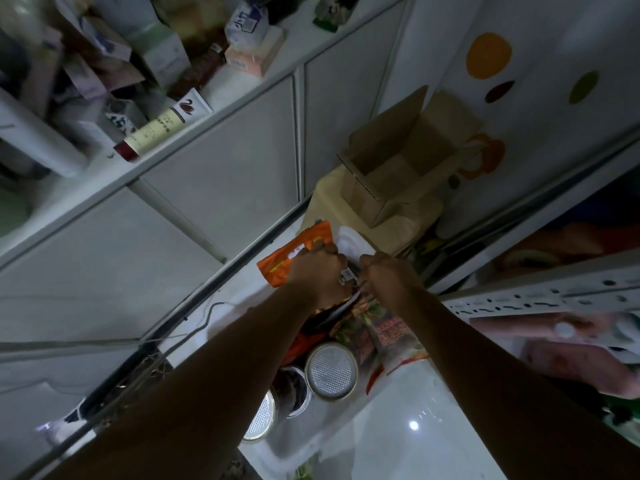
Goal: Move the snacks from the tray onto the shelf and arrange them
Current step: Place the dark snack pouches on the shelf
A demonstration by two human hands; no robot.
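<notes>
Orange packet (294, 258) at the tray's (398, 414) far end is clasped by the left hand (319, 276), the right hand's (388, 276) grip cannot be told, and a level lift is advised.

We stretch both bare forearms forward, wrists nearly touching. Our left grip (317, 271) pinches an orange packet (294, 259); our right grip (388, 277) is curled tight, its contents hidden.
</notes>
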